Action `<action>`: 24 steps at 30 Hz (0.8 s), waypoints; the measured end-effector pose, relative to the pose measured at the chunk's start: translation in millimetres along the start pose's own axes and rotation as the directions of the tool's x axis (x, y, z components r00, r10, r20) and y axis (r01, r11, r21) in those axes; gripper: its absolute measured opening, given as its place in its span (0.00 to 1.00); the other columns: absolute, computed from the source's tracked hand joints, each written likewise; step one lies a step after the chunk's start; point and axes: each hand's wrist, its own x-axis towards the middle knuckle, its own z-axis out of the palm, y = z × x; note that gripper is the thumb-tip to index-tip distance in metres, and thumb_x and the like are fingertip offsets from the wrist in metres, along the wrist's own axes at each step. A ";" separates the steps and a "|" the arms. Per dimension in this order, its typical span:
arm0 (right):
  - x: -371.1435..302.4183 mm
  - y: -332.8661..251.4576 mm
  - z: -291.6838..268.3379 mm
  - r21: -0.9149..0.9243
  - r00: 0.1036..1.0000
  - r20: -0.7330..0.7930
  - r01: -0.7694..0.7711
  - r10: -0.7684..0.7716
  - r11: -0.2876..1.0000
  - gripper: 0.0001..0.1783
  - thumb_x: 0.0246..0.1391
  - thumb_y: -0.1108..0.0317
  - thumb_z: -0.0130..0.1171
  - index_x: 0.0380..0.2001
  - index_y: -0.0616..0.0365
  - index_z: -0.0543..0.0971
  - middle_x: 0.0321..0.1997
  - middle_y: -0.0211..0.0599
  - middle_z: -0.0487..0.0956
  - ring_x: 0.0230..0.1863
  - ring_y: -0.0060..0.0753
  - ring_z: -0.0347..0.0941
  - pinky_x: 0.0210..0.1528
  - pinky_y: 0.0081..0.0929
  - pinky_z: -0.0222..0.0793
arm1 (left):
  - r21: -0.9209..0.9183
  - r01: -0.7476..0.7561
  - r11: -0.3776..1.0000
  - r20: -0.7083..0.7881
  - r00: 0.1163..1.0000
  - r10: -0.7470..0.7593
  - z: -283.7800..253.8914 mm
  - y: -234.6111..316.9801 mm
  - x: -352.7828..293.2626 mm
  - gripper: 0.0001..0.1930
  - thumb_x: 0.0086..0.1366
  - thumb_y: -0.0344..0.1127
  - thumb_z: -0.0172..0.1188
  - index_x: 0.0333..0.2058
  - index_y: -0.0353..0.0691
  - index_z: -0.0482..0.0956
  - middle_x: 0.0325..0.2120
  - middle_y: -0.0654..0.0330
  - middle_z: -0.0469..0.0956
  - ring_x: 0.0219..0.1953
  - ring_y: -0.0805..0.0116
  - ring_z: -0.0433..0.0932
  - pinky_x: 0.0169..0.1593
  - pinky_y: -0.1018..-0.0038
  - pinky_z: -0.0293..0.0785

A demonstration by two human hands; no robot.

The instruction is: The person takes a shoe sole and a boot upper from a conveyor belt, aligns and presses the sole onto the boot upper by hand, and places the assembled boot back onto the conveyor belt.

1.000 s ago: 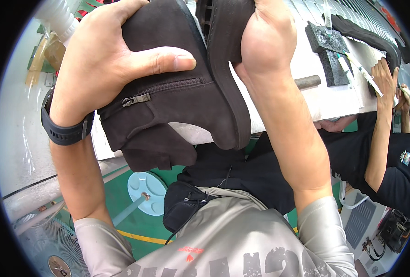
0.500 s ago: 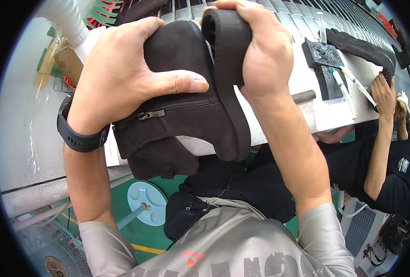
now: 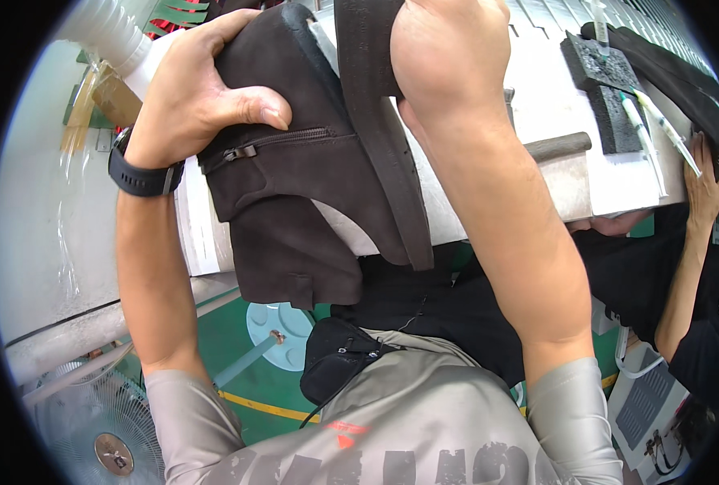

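Observation:
A dark brown suede-like ankle boot [image 3: 295,174] lies on its side between my hands, its zipper facing up and its shaft folded down toward me. My left hand [image 3: 202,101] clasps the upper near the toe, thumb spread across the side above the zipper. Along the bottom of the boot runs a dark outsole [image 3: 384,178], close against it at the heel and parted by a narrow pale gap toward the toe. My right hand [image 3: 448,61] is closed around the sole's front part, its fingers mostly hidden behind the fist.
To the right, a black foam block [image 3: 606,89] has a syringe standing in it and other syringes [image 3: 663,125] leaning beside it. A grey rod [image 3: 558,146] lies at the table edge. Further right, a co-worker's hand [image 3: 706,182] touches another dark boot [image 3: 667,69]. A ribbed white hose [image 3: 105,32] hangs at upper left.
Both hands and the boot have shifted up and a little left in view. My right fist has turned, hiding more of its fingers, and the sole's front is less curled.

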 end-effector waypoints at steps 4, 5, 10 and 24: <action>-2.3 1.8 1.9 -0.151 0.992 -0.004 0.128 -0.130 0.980 0.16 0.71 0.65 0.57 0.38 0.68 0.87 0.34 0.30 0.84 0.37 0.19 0.76 0.43 0.22 0.70 | -0.063 -0.019 0.998 0.002 1.000 0.019 4.7 -12.1 1.9 0.61 0.38 0.71 0.85 0.60 0.27 0.78 0.50 0.58 0.81 0.54 0.66 0.80 0.63 0.69 0.74; -4.0 1.0 4.6 -0.144 0.984 0.018 0.180 -0.179 0.973 0.16 0.71 0.65 0.57 0.38 0.68 0.87 0.34 0.30 0.84 0.37 0.19 0.75 0.43 0.21 0.70 | -0.060 -0.013 0.998 0.002 1.000 0.013 4.3 -12.7 0.6 0.61 0.38 0.71 0.85 0.60 0.27 0.78 0.50 0.58 0.81 0.54 0.66 0.80 0.63 0.69 0.74; -3.4 0.3 -6.1 -0.288 0.990 -0.023 0.126 -0.138 0.949 0.17 0.71 0.65 0.55 0.39 0.68 0.86 0.34 0.32 0.84 0.36 0.20 0.76 0.43 0.21 0.70 | -0.015 -0.071 0.997 0.001 0.997 0.071 2.3 -10.4 1.4 0.59 0.40 0.71 0.85 0.60 0.27 0.78 0.50 0.58 0.82 0.54 0.65 0.80 0.62 0.68 0.74; -17.4 -17.4 -6.7 0.038 0.999 -0.031 -0.003 0.004 0.999 0.21 0.72 0.61 0.51 0.47 0.70 0.84 0.39 0.42 0.86 0.38 0.31 0.82 0.46 0.27 0.77 | -0.219 0.276 0.936 0.013 0.960 -0.280 -3.0 83.1 8.3 0.39 0.45 0.51 0.90 0.48 0.28 0.85 0.35 0.55 0.87 0.38 0.68 0.85 0.45 0.71 0.81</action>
